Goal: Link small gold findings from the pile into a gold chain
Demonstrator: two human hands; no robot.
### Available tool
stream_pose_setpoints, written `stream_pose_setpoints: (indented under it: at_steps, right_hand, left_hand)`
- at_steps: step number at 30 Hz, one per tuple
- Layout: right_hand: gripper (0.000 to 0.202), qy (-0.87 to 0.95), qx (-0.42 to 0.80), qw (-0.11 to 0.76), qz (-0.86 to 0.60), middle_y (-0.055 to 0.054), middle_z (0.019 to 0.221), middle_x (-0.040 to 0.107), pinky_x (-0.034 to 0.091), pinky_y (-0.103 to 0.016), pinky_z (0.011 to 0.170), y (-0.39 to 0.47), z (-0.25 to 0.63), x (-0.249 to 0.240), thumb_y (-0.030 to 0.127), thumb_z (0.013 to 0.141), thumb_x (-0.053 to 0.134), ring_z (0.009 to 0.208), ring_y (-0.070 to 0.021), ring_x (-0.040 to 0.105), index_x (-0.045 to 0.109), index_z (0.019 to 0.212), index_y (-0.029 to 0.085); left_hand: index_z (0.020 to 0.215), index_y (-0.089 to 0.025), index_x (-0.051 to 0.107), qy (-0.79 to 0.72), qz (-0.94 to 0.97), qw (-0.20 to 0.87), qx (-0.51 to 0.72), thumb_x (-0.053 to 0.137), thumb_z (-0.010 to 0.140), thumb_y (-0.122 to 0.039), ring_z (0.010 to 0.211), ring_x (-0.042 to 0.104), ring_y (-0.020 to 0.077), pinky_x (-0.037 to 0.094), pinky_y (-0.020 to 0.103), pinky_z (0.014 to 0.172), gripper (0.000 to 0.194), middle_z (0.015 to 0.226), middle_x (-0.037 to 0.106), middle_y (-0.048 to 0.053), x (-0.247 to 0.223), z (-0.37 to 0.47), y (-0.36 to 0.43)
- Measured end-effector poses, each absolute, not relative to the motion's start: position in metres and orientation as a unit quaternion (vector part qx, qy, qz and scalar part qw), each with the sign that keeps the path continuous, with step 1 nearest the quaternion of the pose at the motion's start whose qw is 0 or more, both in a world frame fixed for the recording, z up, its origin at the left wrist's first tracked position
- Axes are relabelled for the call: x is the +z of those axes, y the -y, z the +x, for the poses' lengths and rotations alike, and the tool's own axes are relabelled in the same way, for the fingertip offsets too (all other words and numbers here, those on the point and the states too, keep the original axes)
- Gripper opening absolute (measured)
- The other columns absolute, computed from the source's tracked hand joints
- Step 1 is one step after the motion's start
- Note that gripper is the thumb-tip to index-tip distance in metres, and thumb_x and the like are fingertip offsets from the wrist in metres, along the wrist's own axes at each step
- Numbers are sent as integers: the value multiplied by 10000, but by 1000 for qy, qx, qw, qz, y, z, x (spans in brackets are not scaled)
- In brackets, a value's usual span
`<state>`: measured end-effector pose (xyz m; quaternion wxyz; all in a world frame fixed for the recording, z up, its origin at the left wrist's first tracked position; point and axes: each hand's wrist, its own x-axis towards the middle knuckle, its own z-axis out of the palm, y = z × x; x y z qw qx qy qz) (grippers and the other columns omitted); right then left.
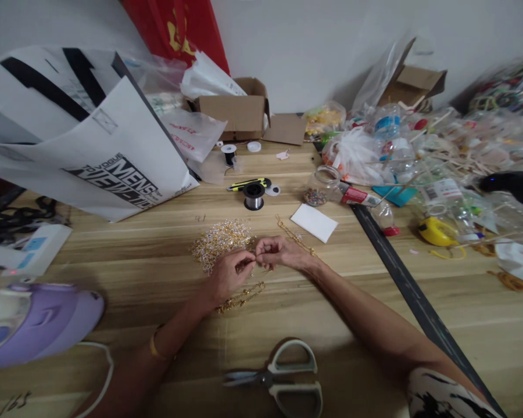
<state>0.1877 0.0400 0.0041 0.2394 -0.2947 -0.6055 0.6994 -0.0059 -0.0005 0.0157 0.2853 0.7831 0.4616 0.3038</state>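
My left hand [230, 274] and my right hand [283, 253] meet over the table, fingertips pinched close together. Whatever lies between the fingers is too small to make out. Just behind my left hand spreads a pile of small gold and clear beaded pieces [220, 239]. A gold chain [242, 299] lies beside my left hand, on the near side. Another gold chain [294, 235] rests behind my right hand and runs partly under the wrist.
Scissors [272, 377] lie at the front. Behind the pile stand a wire spool [253, 198] and a yellow cutter [244, 184]. A white card [314, 222] and a bead jar [320, 188] are to the right. A purple iron [47, 322] and a paper bag [113, 151] occupy the left.
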Motion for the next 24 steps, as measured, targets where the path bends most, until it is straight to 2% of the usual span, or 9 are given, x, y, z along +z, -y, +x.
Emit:
stream_pose_setpoints:
  at_steps: [11,24]
  right_hand:
    - [255,611,703,227,-284,25,649,578,432,-170,508,-39,188,6,359,780,689,556,-66,525,584,836,133]
    - [244,622,682,245,-295,20,646,577,450,-180,513,-40,190,6,376,814,653,554,-71,530,614,850,138]
  left_hand:
    - [737,-162,663,-438,791,298,305,499,881,-284,631,529,131,414,238,649,250,685,637,26,13,-8,0]
    - [705,-160,670,-443,753,358,327,571,811,-231,588,546,114,406,212,594,161,656,654,4,21,-9,-2]
